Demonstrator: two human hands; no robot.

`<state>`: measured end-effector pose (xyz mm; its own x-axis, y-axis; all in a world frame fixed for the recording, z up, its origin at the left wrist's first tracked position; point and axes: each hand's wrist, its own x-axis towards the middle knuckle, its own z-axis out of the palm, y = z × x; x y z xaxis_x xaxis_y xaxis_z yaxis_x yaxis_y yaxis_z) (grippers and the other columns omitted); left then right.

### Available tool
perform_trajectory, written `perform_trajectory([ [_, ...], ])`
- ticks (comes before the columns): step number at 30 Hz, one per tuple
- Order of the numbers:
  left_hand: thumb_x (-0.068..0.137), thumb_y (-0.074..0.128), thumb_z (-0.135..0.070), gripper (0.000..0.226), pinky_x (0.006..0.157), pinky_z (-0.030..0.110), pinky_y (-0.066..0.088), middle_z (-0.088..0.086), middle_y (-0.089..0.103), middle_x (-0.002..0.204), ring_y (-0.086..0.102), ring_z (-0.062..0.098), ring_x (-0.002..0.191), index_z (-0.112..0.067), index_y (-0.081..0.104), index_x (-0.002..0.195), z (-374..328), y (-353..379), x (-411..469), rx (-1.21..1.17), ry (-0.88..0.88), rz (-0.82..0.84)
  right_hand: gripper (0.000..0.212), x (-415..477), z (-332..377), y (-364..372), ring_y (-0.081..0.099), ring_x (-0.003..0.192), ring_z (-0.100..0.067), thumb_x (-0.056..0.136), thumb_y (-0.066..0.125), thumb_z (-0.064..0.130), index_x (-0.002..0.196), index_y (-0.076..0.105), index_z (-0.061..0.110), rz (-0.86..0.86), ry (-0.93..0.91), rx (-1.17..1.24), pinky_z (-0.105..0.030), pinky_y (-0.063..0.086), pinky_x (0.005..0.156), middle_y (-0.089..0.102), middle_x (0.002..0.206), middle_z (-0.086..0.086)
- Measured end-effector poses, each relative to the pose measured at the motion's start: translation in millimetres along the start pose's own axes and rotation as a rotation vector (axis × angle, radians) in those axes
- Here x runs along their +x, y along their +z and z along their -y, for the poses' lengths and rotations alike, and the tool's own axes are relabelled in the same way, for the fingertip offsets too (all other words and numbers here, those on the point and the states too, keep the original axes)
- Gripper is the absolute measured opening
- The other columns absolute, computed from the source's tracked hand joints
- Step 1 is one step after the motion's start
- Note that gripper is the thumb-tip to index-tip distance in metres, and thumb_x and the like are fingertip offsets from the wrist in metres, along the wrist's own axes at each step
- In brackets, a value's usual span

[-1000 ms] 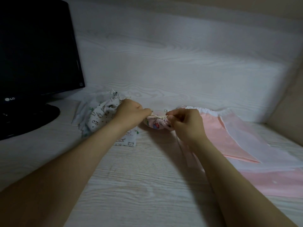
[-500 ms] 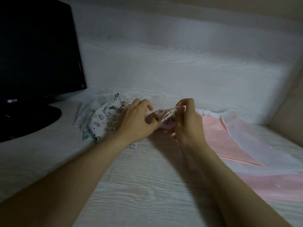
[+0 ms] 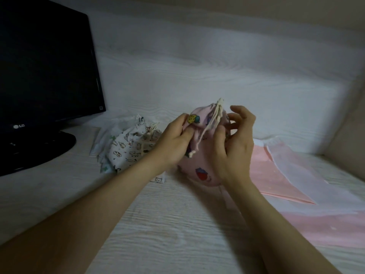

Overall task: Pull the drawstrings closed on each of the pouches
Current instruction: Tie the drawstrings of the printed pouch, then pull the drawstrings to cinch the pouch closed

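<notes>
2 hands have raised the pink pouch (image 3: 199,171) upright — mouth now cinched, drawstring (image 3: 207,127) dangling.
Left hand (image 3: 173,141) pinches its side, right hand (image 3: 235,147) cups it — looks closed.

Your left hand (image 3: 173,141) and right hand (image 3: 235,147) cover both flanks of the pink pouch (image 3: 199,171); its prints are blurred. Left of it, your wrist hides part of the white printed pouch (image 3: 130,149), and the monitor (image 3: 45,66) beyond is cropped.

Home desk, monitor (image 3: 45,76), pale wood tabletop (image 3: 167,234)
</notes>
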<state>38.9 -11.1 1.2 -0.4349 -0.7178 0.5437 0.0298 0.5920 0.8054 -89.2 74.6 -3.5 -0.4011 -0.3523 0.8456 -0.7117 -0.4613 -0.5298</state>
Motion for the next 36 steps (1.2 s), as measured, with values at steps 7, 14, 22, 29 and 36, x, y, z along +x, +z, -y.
perform_trajectory([
  [7, 0.102, 0.052, -0.029, 0.027, 0.065, 0.039, 0.044, 0.003, 0.060, 0.072, 0.056, 0.026, 0.070, -0.016, 0.056, 0.079, -12.5, -19.7, 7.7, 0.159, -0.018, -0.316, 0.038, -9.3, -3.4, 12.1, 0.066, 0.092, -0.007, 0.104, 0.053, 0.025, 0.138, 0.038, 0.028, 0.174, 0.152, 0.037, -0.031, 0.056, 0.081, 0.061, 0.122, -0.008],
  [14, 0.109, 0.039, -0.029, 0.027, 0.072, 0.035, 0.035, 0.018, 0.065, 0.103, 0.053, 0.031, 0.093, -0.012, 0.055, 0.095, -14.3, -56.3, 13.3, 0.606, -0.234, -0.482, 0.029, -25.6, 10.3, 22.9, 0.075, 0.074, -0.023, 0.106, 0.054, 0.015, 0.129, 0.048, 0.032, 0.515, 0.342, 0.252, -0.047, 0.063, 0.061, 0.070, 0.106, -0.002],
  [22, 0.097, 0.066, -0.014, 0.061, 0.086, 0.050, 0.044, 0.024, 0.043, 0.140, 0.053, 0.047, 0.121, -0.012, 0.029, 0.145, 19.5, -67.9, 5.1, 1.196, -0.406, -0.418, 0.046, -37.6, -3.7, 50.8, 0.069, 0.086, -0.004, 0.092, 0.049, -0.001, 0.126, 0.072, 0.021, 0.775, 0.117, -0.055, -0.019, 0.049, 0.078, 0.076, 0.113, 0.005],
  [29, 0.093, 0.067, -0.013, 0.042, 0.096, 0.047, 0.046, 0.018, 0.047, 0.135, 0.050, 0.040, 0.123, -0.010, 0.053, 0.132, 24.6, -62.4, 2.4, 1.389, -0.244, -0.227, 0.036, -40.6, -8.9, 53.1, 0.066, 0.106, -0.035, 0.091, 0.049, 0.006, 0.116, 0.075, 0.008, 0.872, -0.040, -0.253, -0.034, 0.047, 0.095, 0.076, 0.116, -0.011],
  [36, 0.106, 0.046, -0.043, 0.059, 0.107, 0.058, 0.048, 0.032, 0.039, 0.151, 0.049, 0.049, 0.131, -0.006, 0.043, 0.152, 26.1, -40.8, -10.0, 1.393, -0.491, 0.190, 0.037, -21.3, -20.1, 28.0, 0.065, 0.118, -0.027, 0.089, 0.060, 0.011, 0.121, 0.075, 0.024, 0.697, 0.012, -0.561, -0.043, 0.047, 0.105, 0.075, 0.123, 0.001],
])
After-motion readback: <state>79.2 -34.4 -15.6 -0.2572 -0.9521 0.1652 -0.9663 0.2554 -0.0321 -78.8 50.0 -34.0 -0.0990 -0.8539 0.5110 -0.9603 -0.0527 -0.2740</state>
